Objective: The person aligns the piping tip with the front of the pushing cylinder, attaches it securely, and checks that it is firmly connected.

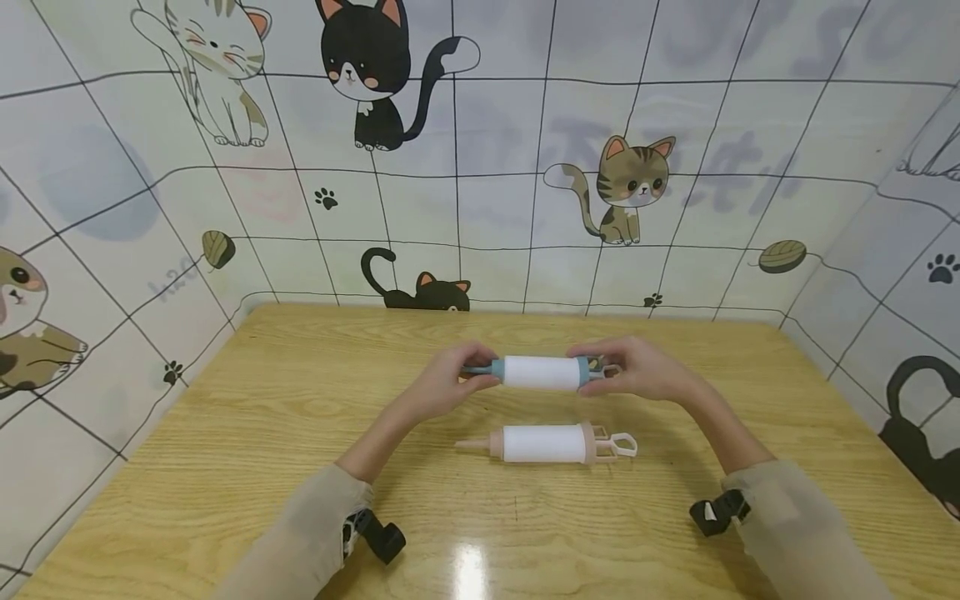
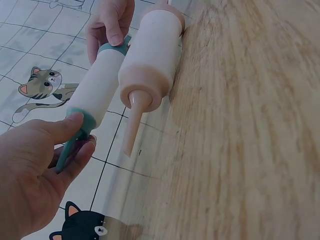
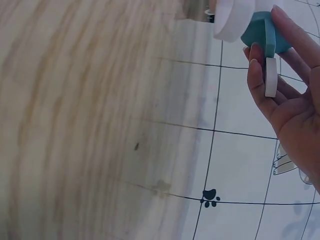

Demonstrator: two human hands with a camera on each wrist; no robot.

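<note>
A white-barrelled icing syringe [image 1: 542,372] with teal ends lies level between my two hands, toward the back of the table. My left hand [image 1: 442,385] pinches its teal nozzle end, the thumb on the collar in the left wrist view. At the other end my right hand [image 1: 645,368] grips the teal collar [image 3: 256,31]. The syringe's white pull handle [image 3: 270,77] points back toward that palm. Closer to me, a second icing syringe [image 1: 543,443] with beige ends rests on the table, nozzle to the left and handle loop to the right; neither hand touches it.
The wood-grain table [image 1: 225,467] reaches a wall covering [image 1: 495,208] printed with cats and grid lines at the back and sides. Small black cameras [image 1: 382,537] sit on both sleeved wrists, low over the table.
</note>
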